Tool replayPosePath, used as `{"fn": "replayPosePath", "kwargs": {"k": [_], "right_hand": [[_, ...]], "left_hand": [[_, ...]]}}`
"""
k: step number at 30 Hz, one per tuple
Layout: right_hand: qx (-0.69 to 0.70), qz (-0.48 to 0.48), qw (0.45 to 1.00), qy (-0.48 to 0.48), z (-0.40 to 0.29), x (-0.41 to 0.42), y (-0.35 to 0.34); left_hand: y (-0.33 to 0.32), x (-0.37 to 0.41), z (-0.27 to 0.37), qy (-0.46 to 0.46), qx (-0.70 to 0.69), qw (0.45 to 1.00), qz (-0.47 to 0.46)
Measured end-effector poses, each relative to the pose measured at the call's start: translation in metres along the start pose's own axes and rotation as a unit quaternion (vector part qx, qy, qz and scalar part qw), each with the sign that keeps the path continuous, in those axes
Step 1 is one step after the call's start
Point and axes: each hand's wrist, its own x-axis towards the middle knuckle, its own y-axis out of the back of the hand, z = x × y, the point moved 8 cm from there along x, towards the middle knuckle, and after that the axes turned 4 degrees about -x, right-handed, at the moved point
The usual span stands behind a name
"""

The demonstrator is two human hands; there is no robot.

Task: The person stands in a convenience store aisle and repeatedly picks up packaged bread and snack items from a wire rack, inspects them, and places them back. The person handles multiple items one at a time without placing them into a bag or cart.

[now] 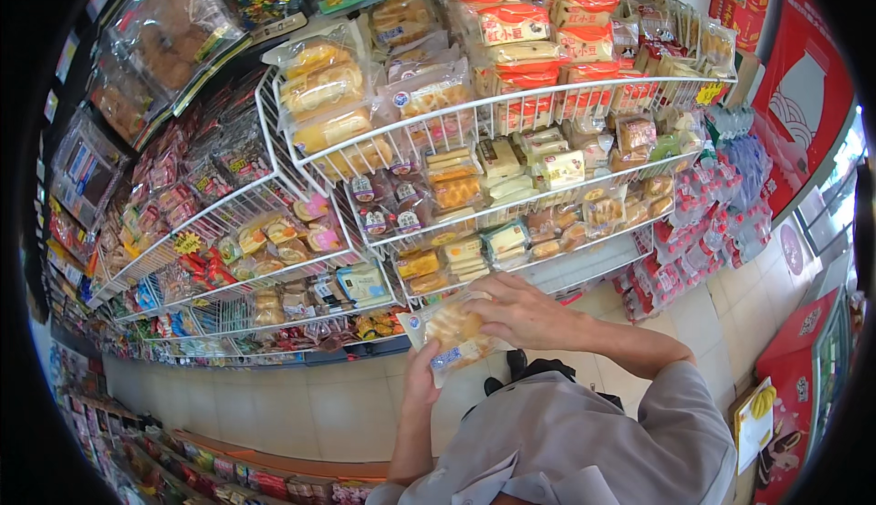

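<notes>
Both my hands hold one clear plastic pack of bread [448,332] in front of my body. My left hand [421,375] grips its lower left edge, with the thumb on the film. My right hand [513,310] lies over its upper right side, fingers on the wrapper. The pack is tilted, and its printed marks face up. Just beyond it stands a white wire rack [547,98] of packed bread. Its top basket bears red-and-white bread packs [517,24] and long rolls in clear wrap [321,87]. More wrapped bread [506,239] lies on the lowest shelf.
Another wire rack [205,214] with packaged snacks adjoins at the left. Shrink-wrapped bottles [691,245] are stacked on the floor at the right. A red chest [797,368] with a bunch of bananas [763,402] beside it stands at the lower right. Low shelves of goods [267,481] run behind, across the tiled aisle [274,402].
</notes>
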Motion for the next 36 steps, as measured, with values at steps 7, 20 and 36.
{"fn": "replayPosePath", "kwargs": {"k": [7, 20, 36], "right_hand": [[0.009, -0.016, 0.999, 0.051, -0.001, 0.028, 0.019], [-0.263, 0.062, 0.954, 0.127, 0.022, 0.205, 0.159], [-0.492, 0.044, 0.855, -0.155, 0.184, 0.402, 0.174]], "left_hand": [[0.034, -0.004, 0.011, -0.06, -0.035, 0.997, 0.036], [0.019, 0.038, 0.027, -0.103, -0.075, 0.992, 0.015], [0.019, 0.07, 0.062, -0.004, -0.098, 0.988, -0.115]]}}
